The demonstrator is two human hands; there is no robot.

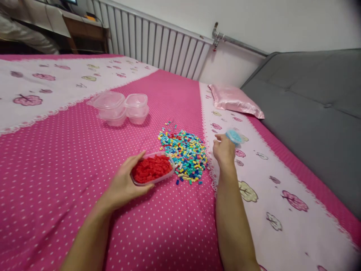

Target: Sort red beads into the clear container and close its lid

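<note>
A clear plastic container (153, 168) filled with small red toy bricks sits in my left hand (126, 180), whose thumb and fingers wrap its left end. Just right of the container is a loose pile of small mixed-colour bricks (187, 152), mostly blue, teal, yellow and white, with a few red ones. My right hand (225, 149) hovers right of the pile with curled fingers; anything pinched in them is too small to make out. Close beside it is a small clear container (234, 136) of light-blue pieces, partly hidden by the hand.
Stacked clear containers (121, 107) stand at the back left on the pink dotted bedspread (169, 222). A pink pillow (234, 99) lies by the grey headboard (310, 101). Behind the bed are a radiator (155, 39) and a desk (84, 30). Part of another person's clothed leg (28, 35) shows far left.
</note>
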